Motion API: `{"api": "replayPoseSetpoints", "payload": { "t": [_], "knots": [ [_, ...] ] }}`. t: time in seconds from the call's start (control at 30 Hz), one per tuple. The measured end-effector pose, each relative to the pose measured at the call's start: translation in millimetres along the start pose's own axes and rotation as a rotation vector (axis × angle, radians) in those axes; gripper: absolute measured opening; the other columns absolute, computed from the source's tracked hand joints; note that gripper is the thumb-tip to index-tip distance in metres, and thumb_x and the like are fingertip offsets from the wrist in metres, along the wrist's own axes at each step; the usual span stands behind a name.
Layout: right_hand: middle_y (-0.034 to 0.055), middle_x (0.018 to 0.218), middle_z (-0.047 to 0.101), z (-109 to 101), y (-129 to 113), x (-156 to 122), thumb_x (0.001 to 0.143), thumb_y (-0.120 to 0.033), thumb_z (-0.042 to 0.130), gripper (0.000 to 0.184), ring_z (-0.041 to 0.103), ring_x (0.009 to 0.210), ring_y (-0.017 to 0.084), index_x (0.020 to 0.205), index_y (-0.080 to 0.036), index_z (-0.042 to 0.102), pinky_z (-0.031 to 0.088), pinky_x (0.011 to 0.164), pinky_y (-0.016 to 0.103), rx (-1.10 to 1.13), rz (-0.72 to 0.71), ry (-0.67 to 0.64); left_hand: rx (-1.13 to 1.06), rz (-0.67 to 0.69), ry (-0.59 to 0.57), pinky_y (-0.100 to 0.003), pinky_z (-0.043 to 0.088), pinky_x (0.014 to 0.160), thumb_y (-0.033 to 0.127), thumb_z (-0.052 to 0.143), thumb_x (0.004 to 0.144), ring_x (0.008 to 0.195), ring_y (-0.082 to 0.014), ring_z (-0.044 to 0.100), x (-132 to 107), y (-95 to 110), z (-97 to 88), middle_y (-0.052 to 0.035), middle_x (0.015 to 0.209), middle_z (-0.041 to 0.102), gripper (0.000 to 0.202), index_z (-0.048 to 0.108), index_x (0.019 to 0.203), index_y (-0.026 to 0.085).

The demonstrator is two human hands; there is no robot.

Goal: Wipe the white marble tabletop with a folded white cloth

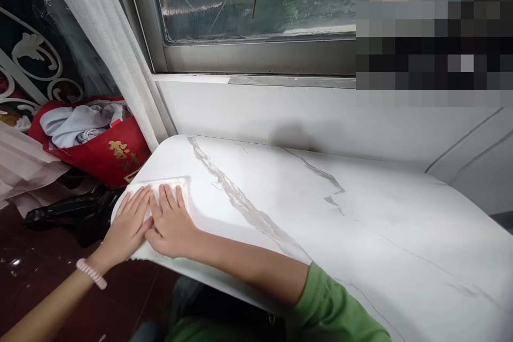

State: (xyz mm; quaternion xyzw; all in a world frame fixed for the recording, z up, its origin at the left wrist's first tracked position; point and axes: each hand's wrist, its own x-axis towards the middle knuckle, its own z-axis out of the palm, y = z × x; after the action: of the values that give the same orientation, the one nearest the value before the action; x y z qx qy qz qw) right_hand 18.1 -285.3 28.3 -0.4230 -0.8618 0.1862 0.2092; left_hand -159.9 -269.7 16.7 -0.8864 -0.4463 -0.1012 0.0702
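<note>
A thin white cloth (185,186) lies spread at the left end of a white marble-patterned table (256,181). Both of my hands press down flat on it, side by side. My left hand (127,227) rests on its left part, fingers stretched out, with a pale pink coiled band round the wrist. Just to the right, my right hand (173,224) lies palm down with its fingers extended, its thumb close to the left thumb. The cloth's middle is hidden under the palms, and its lower edge reaches the table's near edge.
Left of the table, a red bag (100,155) holds pale folded clothes, with a black plastic bag (80,214) below. A white curtain (100,37) hangs beside the window frame (256,59). The table's far side meets a white wall (248,109).
</note>
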Motion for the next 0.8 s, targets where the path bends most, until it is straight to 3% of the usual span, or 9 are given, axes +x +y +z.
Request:
{"api": "replayPoseSetpoints", "payload": {
  "t": [0.13,0.27,0.43,0.63,0.73,0.8],
  "knots": [
    [0.0264,0.151,0.016,-3,-5,-9,0.089,-0.032,0.037,0.069,0.004,0.142,0.035,0.143,0.007,0.022,0.003,0.114,0.057,-0.002,0.059,0.051,0.0,0.034,0.002,-0.049,0.017,0.114,0.029,0.021,0.095,0.138,-0.0248,0.027,5,8,1.3,-0.012,0.15,0.03,0.055,0.015,0.148,0.016],
    [0.0282,0.148,0.023,-6,10,6,0.087,-0.031,0.039,0.067,0.012,0.14,0.037,0.141,0.008,0.028,0.006,0.114,0.056,-0.039,0.149,0.106,-0.079,0.024,-0.061,-0.049,0.017,0.114,0.031,0.022,0.095,0.138,-0.0239,0.027,38,1,7.1,-0.0118,0.148,0.033,0.053,0.026,0.145,0.015],
    [0.0243,0.147,0.031,-18,72,37,0.088,-0.029,0.037,0.06,0.021,0.139,0.032,0.139,0.004,0.035,0.006,0.114,0.051,-0.145,0.28,0.238,-0.236,-0.008,-0.046,-0.044,0.02,0.114,0.035,0.022,0.095,0.134,-0.0208,0.034,122,-4,25.0,-0.0111,0.142,0.042,0.049,0.041,0.135,0.013],
    [0.0201,0.147,0.035,-51,159,55,0.091,-0.025,0.03,0.056,0.025,0.138,0.027,0.14,0.003,0.033,0.009,0.115,0.046,-0.261,0.438,0.354,-0.277,0.1,0.038,-0.04,0.028,0.11,0.035,0.03,0.093,0.127,-0.0206,0.042,240,11,55.1,-0.0089,0.134,0.052,0.043,0.052,0.125,0.016],
    [0.0197,0.146,0.035,-64,185,57,0.092,-0.024,0.028,0.056,0.025,0.138,0.027,0.14,0.005,0.032,0.009,0.115,0.045,-0.298,0.492,0.403,-0.265,0.113,0.008,-0.042,0.022,0.112,0.033,0.031,0.094,0.131,-0.0206,0.038,277,19,67.2,-0.0087,0.14,0.047,0.043,0.05,0.128,0.017],
    [0.0186,0.146,0.036,-69,194,58,0.092,-0.022,0.027,0.055,0.025,0.138,0.026,0.14,0.004,0.033,0.01,0.115,0.044,-0.305,0.488,0.407,-0.246,0.101,-0.017,-0.044,0.018,0.113,0.032,0.029,0.094,0.134,-0.0213,0.034,288,22,72.5,-0.0087,0.143,0.043,0.044,0.048,0.131,0.016]
  ]
}}
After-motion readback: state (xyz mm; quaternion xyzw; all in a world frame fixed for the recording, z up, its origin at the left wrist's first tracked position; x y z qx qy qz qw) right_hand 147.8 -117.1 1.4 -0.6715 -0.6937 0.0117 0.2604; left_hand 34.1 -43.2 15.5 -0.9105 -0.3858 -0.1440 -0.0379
